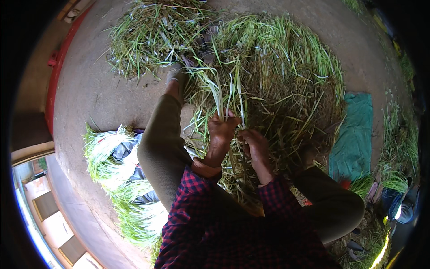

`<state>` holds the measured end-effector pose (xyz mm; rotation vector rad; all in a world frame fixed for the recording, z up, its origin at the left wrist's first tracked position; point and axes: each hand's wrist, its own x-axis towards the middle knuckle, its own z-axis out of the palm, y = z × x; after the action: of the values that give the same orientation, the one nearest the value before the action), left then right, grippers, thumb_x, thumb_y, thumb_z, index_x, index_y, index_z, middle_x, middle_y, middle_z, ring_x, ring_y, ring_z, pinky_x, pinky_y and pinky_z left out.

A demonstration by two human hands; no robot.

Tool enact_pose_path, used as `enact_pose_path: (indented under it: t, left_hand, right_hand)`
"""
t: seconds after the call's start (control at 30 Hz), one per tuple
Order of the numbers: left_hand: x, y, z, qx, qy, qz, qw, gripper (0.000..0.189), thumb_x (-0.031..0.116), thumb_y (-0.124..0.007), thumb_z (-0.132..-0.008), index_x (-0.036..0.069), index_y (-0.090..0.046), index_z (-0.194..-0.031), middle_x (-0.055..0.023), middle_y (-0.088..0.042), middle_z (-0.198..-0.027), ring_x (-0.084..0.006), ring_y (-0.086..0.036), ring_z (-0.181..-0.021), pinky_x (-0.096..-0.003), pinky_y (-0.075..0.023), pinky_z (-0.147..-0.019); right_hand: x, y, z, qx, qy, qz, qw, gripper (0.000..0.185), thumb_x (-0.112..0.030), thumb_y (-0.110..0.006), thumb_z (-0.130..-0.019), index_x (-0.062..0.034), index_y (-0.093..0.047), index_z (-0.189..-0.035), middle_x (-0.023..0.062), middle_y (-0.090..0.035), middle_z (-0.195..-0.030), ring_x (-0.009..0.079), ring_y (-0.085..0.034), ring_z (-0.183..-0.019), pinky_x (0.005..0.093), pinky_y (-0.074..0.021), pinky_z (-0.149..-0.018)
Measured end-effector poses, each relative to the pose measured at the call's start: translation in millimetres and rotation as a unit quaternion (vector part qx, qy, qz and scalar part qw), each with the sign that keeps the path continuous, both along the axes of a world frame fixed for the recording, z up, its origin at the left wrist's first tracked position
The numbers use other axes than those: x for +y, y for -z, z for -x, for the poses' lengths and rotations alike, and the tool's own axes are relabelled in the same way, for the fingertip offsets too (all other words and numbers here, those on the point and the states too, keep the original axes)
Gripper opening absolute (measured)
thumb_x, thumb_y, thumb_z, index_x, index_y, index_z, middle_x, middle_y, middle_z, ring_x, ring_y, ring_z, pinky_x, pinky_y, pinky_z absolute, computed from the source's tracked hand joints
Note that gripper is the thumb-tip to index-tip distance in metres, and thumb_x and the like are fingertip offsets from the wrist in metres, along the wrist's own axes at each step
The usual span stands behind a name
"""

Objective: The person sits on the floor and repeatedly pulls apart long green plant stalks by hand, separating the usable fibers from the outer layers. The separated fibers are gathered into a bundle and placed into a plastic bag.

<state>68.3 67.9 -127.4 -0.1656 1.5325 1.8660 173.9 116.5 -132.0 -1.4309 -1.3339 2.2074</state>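
My left hand (221,129) is closed around several long green stalks with pale lower stems (216,95), their leafy ends pointing away from me. Close on its right, my right hand (257,144) pinches the lower end of a single pale stalk (241,109) between thumb and fingertips. That stalk stands beside the held ones, and whether my left fingers also touch it cannot be made out. Under and beyond both hands spreads a large heap of stalks (275,50), green at the far edge and brown with dry leaves nearer me.
Another heap of stalks and withered leaves (151,40) lies at the far left. Bundled pale-stemmed greens (124,175) rest beside my left leg (161,144). A green sheet (352,134) lies on the concrete floor (111,97) at right, near more loose greens (398,134).
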Motion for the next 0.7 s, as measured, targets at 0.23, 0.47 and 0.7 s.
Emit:
enact_pose_path:
  t: [0.23,0.47,0.7]
  left_hand:
    - [3,4,-7,0.016,-0.005,0.02,1.0,0.023,-0.004,-0.063,-0.069,0.012,-0.052,-0.081,-0.0017,-0.057,-0.06,-0.0045,-0.038,-0.038,-0.0206,-0.026,-0.033]
    - [8,4,-19,0.046,-0.041,0.01,0.998,0.022,-0.008,-0.06,-0.069,0.01,-0.054,-0.08,-0.0012,-0.057,-0.06,-0.0076,-0.048,-0.044,-0.0211,-0.0358,-0.038]
    - [-4,8,-5,0.097,-0.073,-0.067,0.99,0.025,-0.012,-0.061,-0.067,0.008,-0.053,-0.08,-0.0006,-0.055,-0.064,-0.0097,-0.052,-0.053,-0.0265,-0.0472,-0.051]
  right_hand:
    - [4,7,-4,0.044,0.107,0.194,0.974,0.014,-0.023,-0.056,-0.079,-0.0098,-0.061,-0.075,-0.0034,-0.057,-0.065,0.0024,-0.034,-0.043,0.0183,-0.0251,-0.038]
    - [4,18,-9,0.0,0.13,0.134,0.983,0.015,-0.02,-0.055,-0.079,-0.0065,-0.06,-0.078,-0.0021,-0.053,-0.065,0.0057,-0.039,-0.046,0.021,-0.0311,-0.041]
    - [12,54,-60,-0.22,0.043,-0.034,0.974,0.024,-0.025,-0.05,-0.084,-0.0022,-0.058,-0.082,0.0027,-0.055,-0.068,0.0128,-0.044,-0.053,0.0279,-0.0403,-0.053]
